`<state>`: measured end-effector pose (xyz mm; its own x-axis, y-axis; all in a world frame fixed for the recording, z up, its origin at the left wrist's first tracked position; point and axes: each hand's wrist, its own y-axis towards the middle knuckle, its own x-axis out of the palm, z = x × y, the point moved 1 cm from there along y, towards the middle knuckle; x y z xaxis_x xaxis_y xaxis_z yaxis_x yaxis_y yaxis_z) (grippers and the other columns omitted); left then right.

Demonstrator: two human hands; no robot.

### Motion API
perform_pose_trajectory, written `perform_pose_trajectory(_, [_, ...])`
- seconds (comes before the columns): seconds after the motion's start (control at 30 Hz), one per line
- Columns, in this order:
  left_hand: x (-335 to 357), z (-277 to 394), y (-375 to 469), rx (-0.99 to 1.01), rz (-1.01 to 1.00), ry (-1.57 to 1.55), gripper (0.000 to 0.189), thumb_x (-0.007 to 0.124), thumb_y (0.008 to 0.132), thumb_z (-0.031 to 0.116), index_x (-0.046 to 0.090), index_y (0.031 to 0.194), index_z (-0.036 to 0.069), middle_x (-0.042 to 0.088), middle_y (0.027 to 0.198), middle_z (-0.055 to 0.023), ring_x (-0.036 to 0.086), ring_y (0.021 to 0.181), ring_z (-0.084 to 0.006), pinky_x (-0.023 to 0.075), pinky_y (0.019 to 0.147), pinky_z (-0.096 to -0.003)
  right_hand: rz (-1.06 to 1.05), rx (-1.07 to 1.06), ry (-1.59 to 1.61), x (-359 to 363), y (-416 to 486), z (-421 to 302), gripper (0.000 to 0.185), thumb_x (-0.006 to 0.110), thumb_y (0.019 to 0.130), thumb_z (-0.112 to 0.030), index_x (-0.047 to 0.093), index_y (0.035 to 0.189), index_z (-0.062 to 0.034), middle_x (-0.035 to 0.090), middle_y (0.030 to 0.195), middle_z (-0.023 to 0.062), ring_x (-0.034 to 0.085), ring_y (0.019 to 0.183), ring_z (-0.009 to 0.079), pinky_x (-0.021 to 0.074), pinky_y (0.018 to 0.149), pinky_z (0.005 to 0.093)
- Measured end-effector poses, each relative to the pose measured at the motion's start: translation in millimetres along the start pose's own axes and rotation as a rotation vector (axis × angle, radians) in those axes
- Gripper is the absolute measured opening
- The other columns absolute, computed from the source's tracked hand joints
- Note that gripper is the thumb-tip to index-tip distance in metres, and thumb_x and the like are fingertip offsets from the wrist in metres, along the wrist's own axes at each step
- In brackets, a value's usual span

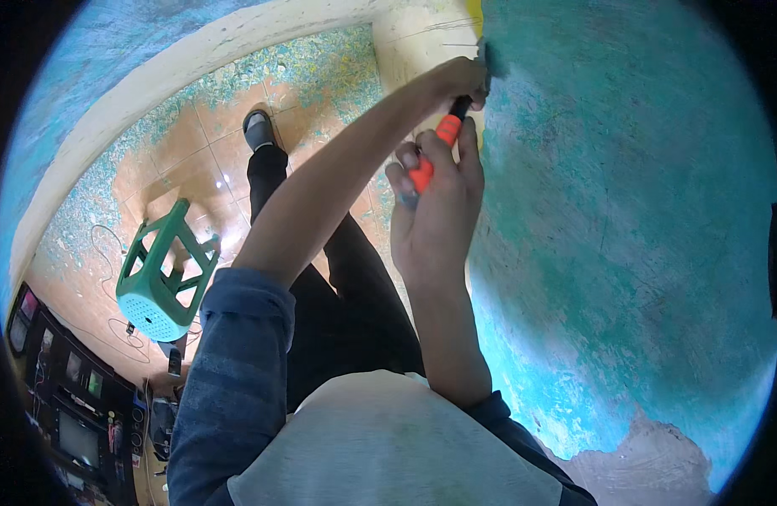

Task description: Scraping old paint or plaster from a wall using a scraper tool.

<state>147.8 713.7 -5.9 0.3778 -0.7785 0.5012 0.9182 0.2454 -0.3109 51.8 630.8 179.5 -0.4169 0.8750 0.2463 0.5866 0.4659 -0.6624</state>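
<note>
My left hand point(467, 79) is closed around the front of a scraper, close to its dark blade point(483, 57), which is at the wall surface. The tool's orange and black handle point(448, 129) slants down toward me, and my right hand point(442, 180) wraps its lower end, with the index finger stretched along it. The wall point(591, 190) on the right has patchy green and blue paint. How the blade's edge meets the wall is hard to see behind my left hand.
A green plastic stool point(167, 272) lies tipped on the tiled floor point(192, 133), with paint flakes scattered about. Cables point(113, 265) trail near it. A dark cabinet with a television point(78, 436) stands at lower left. My slippered foot point(260, 129) is on the tiles.
</note>
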Motion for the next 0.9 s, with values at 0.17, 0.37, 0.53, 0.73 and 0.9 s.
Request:
perform_pose_trajectory(0.17, [25.7,3.9,4.4,-0.322,0.000,-0.718,0.014,0.059,0.069,-0.002,0.054,0.058,0.004,0.053,0.064,-0.0057,0.046,0.051,-0.0174,0.0368,0.047,-0.0334,0.015,-0.032,-0.015,2.5,-15.9,-11.6,0.044,0.051,0.097,-0.001,0.039,0.139,-0.0080,0.046,0.095,0.0026,0.047,0.079,0.0096,0.0377,0.061,0.0229])
perform_pose_trajectory(0.37, [-10.4,20.6,13.0,-0.139,-0.006,-0.050,0.022,0.055,0.080,-0.002,0.044,0.062,0.006,0.041,0.055,-0.0047,0.042,0.047,-0.0151,0.0309,0.042,-0.0320,0.026,-0.033,0.096,4.5,11.4,-2.5,0.036,0.052,0.096,0.000,0.043,0.130,-0.0071,0.046,0.089,0.0016,0.046,0.075,0.0097,0.0361,0.058,0.0221])
perform_pose_trajectory(0.53, [5.8,24.6,-0.6,-0.285,0.001,-0.667,0.018,0.047,0.086,-0.005,0.047,0.070,0.002,0.041,0.064,-0.0056,0.040,0.050,-0.0130,0.0301,0.043,-0.0294,0.036,-0.048,0.089,19.5,-11.6,-7.5,0.041,0.051,0.096,0.001,0.040,0.135,-0.0063,0.047,0.090,0.0024,0.046,0.075,0.0089,0.0366,0.058,0.0218])
perform_pose_trajectory(0.73, [-21.7,-2.5,24.6,-0.266,0.153,-0.433,0.016,0.045,0.090,-0.001,0.049,0.075,-0.001,0.046,0.064,-0.0077,0.044,0.050,-0.0145,0.0326,0.042,-0.0287,0.080,-0.022,0.091,2.9,31.2,10.0,0.040,0.056,0.094,-0.002,0.044,0.132,-0.0045,0.048,0.088,0.0020,0.047,0.076,0.0082,0.0372,0.059,0.0218])
perform_pose_trajectory(0.9, [8.0,-4.5,9.9,-0.332,0.320,-0.628,0.023,0.041,0.103,0.018,0.049,0.093,0.000,0.041,0.067,-0.0029,0.039,0.049,-0.0106,0.0333,0.044,-0.0264,0.072,0.043,0.065,-40.7,13.8,0.9,0.044,0.054,0.097,-0.004,0.042,0.139,-0.0034,0.052,0.090,0.0031,0.048,0.073,0.0076,0.0362,0.055,0.0213])
